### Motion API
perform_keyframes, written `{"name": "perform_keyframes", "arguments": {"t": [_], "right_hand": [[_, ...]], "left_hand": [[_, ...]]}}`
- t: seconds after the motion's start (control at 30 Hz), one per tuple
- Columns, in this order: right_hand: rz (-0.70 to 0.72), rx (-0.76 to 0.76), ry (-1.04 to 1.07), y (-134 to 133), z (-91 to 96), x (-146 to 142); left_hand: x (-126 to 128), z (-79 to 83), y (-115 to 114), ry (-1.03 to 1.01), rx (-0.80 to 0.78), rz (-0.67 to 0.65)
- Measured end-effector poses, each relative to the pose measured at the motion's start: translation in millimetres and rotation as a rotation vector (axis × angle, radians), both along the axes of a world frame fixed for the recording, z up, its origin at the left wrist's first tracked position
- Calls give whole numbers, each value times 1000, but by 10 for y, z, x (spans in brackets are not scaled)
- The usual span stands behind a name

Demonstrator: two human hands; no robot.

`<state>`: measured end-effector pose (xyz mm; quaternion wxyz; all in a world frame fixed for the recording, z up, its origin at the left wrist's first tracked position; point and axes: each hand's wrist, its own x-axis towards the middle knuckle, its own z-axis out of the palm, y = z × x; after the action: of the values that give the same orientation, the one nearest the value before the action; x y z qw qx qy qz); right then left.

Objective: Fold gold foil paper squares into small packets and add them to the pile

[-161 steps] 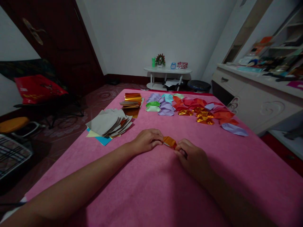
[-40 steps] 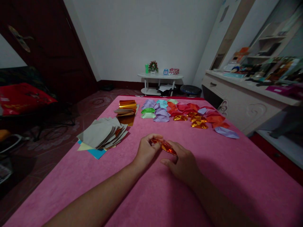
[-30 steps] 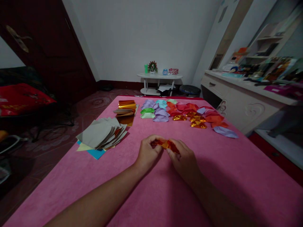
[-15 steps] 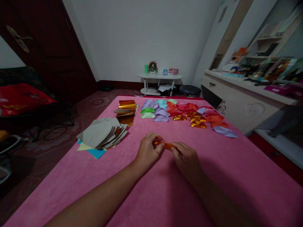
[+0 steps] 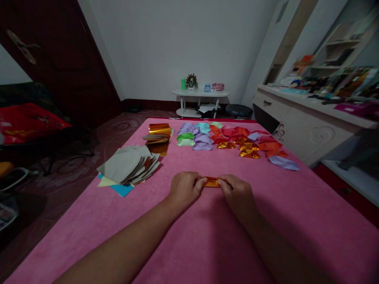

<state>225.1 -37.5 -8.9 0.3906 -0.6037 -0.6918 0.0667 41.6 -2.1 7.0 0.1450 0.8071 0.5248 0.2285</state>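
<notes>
A small folded piece of shiny orange foil paper [image 5: 212, 182] lies low on the pink tablecloth [image 5: 207, 244] between my two hands. My left hand [image 5: 185, 188] pinches its left end with curled fingers. My right hand [image 5: 238, 194] pinches its right end the same way. Both hands rest on the cloth near the middle of the table.
A fanned stack of paper sheets [image 5: 127, 167] lies at the left, gold foil sheets [image 5: 158, 134] behind it. Folded pieces in purple, green [image 5: 194, 138], red and gold [image 5: 248, 146] spread across the far side. A white cabinet [image 5: 310, 126] stands right, a small white table [image 5: 201, 98] beyond.
The orange foil piece, held raised and turned between my fingers a second ago, now sits flat and low on the cloth, with both hands pinching its ends.
</notes>
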Motion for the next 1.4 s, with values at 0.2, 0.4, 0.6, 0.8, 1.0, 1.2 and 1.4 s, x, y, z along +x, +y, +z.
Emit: {"name": "perform_keyframes", "arguments": {"t": [0.2, 0.4, 0.6, 0.8, 1.0, 1.2, 1.4], "right_hand": [[-278, -107, -345, -15, 32, -36], [-283, -84, -457, -30, 37, -42], [-7, 14, -328, -98, 54, -108], [109, -26, -248, -123, 92, -133], [-62, -11, -188, -88, 57, -80], [-143, -88, -21, -66, 69, -76], [-172, -115, 278, -60, 52, -60]], "left_hand": [[17, 32, -36, 72, -49, -25], [23, 24, -49, 147, -10, -18], [50, 35, -41, 185, -14, 5], [16, 35, 7, 154, 10, 47], [12, 35, -14, 124, 5, 31], [54, -8, -60, 102, 33, -24], [123, 6, -113, -1, 2, -80]]}}
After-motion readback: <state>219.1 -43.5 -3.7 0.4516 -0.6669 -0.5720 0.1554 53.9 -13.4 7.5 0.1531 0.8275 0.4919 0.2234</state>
